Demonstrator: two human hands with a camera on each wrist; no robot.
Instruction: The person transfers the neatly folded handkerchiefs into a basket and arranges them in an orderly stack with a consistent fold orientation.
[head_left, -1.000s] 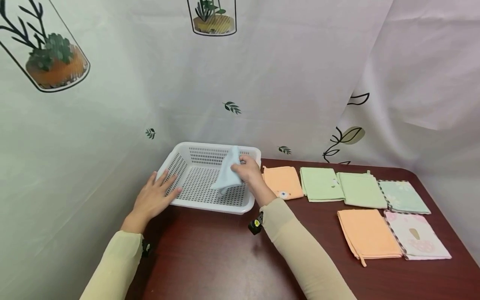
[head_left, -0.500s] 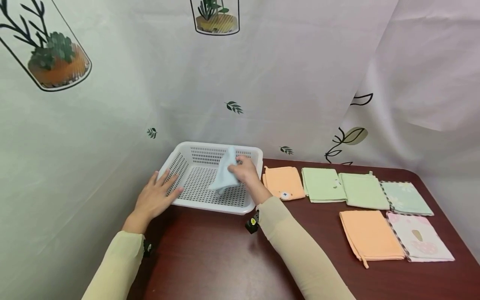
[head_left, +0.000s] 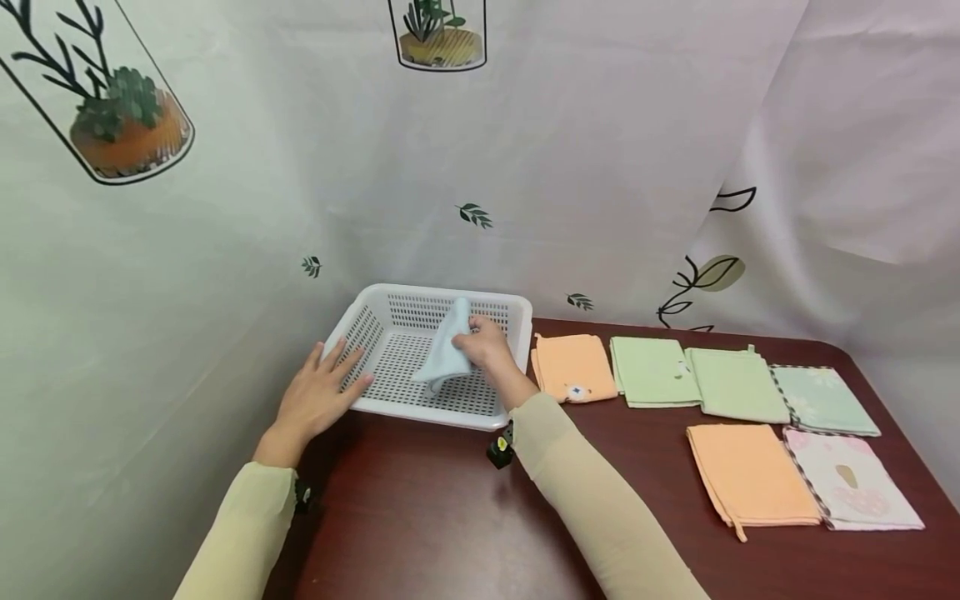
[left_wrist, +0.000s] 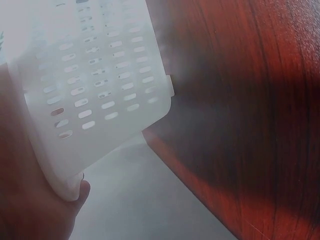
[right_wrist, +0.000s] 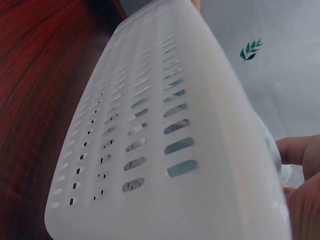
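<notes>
A white perforated plastic basket (head_left: 431, 414) stands on the dark red-brown table against the fabric backdrop. My right hand (head_left: 491, 350) reaches over its right front part and pinches a folded light blue cloth (head_left: 447, 348), which hangs inside the basket. Through the slots in the right wrist view, bits of the light blue cloth (right_wrist: 181, 169) show behind the basket wall. On the basket's left front corner rests my left hand (head_left: 318, 396), its fingers spread over the rim. The left wrist view has the basket wall (left_wrist: 100, 145) close up beside part of that hand.
Right of the basket lie folded cloths: an orange one (head_left: 573, 367), a green one (head_left: 652, 371), another green one (head_left: 738, 387) and a pale mint one (head_left: 825, 400). Nearer are an orange cloth (head_left: 753, 475) and a white-pink one (head_left: 855, 479). A patterned curtain (head_left: 600, 167) hangs behind the table.
My right hand has moved slightly left over the basket with the light blue cloth. My left hand stays on the rim. The head view has shifted a little.
</notes>
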